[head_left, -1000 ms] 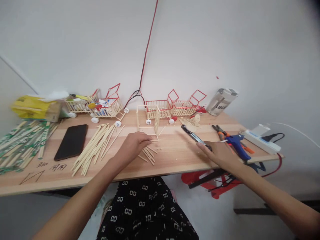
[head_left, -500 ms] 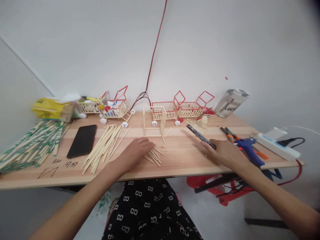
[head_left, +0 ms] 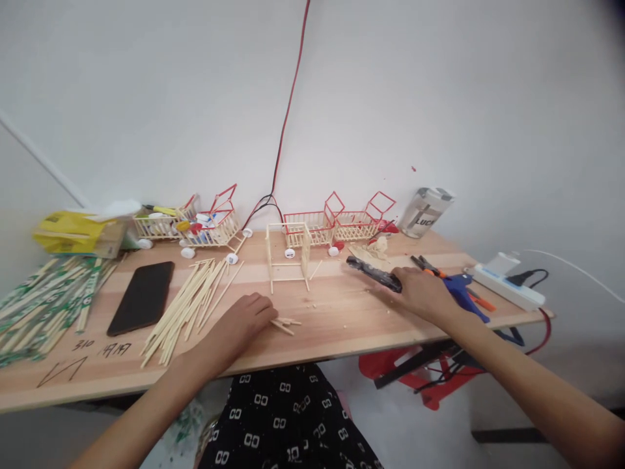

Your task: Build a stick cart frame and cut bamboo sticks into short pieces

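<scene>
My left hand (head_left: 251, 318) is closed over a few short wooden sticks (head_left: 288, 322) on the table; their ends poke out past the fingertips. Beside it on the left lies a loose pile of longer sticks (head_left: 188, 306). Behind it stands an open box-shaped stick frame (head_left: 287, 281). In my right hand (head_left: 424, 296) is a long dark hand tool (head_left: 374, 272), its tip pointing left; its exact kind does not show. Close by that hand lie orange-handled pliers (head_left: 427, 264) and a blue glue gun (head_left: 461, 293).
Little stick carts with red trim (head_left: 310, 228) and filled carts (head_left: 215, 231) line the wall. A black phone (head_left: 141, 296), green-wrapped sticks (head_left: 53, 299) and a yellow packet (head_left: 71, 231) are at left. A metal can (head_left: 424, 213) and a white power strip (head_left: 508, 286) are at right.
My left hand has drawn the short sticks together; they lay fanned out before. The dark tool in my right hand has turned, and the whole view has shifted slightly.
</scene>
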`<action>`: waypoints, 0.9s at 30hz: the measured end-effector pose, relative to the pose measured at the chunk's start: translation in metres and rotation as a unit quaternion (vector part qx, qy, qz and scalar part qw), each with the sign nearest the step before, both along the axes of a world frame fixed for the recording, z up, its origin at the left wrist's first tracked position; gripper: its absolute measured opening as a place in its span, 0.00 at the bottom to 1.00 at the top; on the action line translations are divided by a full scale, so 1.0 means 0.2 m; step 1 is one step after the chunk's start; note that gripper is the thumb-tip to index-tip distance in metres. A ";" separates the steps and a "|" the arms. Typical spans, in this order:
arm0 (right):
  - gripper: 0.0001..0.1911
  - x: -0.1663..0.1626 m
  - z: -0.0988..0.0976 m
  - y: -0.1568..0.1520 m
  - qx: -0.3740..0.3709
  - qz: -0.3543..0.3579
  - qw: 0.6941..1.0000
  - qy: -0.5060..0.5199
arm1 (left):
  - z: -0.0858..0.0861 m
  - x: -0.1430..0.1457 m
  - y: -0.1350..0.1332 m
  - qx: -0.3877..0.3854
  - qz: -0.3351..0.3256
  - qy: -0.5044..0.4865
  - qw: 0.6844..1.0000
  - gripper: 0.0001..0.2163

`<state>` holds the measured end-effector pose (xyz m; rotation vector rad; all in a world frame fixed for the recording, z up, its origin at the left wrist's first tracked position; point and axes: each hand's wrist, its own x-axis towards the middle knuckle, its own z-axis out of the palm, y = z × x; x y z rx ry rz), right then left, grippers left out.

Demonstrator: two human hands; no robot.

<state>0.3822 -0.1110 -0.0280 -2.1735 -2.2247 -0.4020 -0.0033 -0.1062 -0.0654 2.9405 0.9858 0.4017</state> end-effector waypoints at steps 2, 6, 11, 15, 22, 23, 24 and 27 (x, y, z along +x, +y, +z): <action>0.35 0.01 -0.02 0.03 0.021 0.018 1.000 -0.012 | 0.00 0.00 -0.01 -0.002 0.020 0.016 1.000 0.05; 0.35 0.03 -0.05 0.13 0.040 0.036 0.998 -0.034 | -0.02 -0.04 -0.01 0.006 0.067 0.008 0.998 0.05; 0.34 0.08 -0.07 0.25 0.020 0.008 0.999 -0.030 | -0.02 -0.15 0.00 0.022 0.100 -0.034 0.994 0.07; 0.34 0.11 -0.09 0.31 0.020 -0.003 1.000 -0.024 | -0.04 -0.24 0.02 0.031 0.115 -0.069 0.991 0.09; 0.37 0.15 -0.14 0.35 0.018 0.029 0.999 0.009 | -0.05 -0.20 0.05 0.029 0.121 -0.096 0.988 0.10; 0.37 0.16 -0.15 0.36 0.020 0.041 0.999 0.018 | -0.05 -0.19 0.05 0.027 0.119 -0.094 0.988 0.10; 0.38 0.16 -0.16 0.36 0.021 0.051 0.998 0.025 | -0.05 -0.18 0.06 0.026 0.116 -0.090 0.989 0.10; 0.40 0.18 -0.19 0.38 0.026 0.069 0.996 0.043 | -0.05 -0.15 0.06 0.033 0.107 -0.086 0.990 0.12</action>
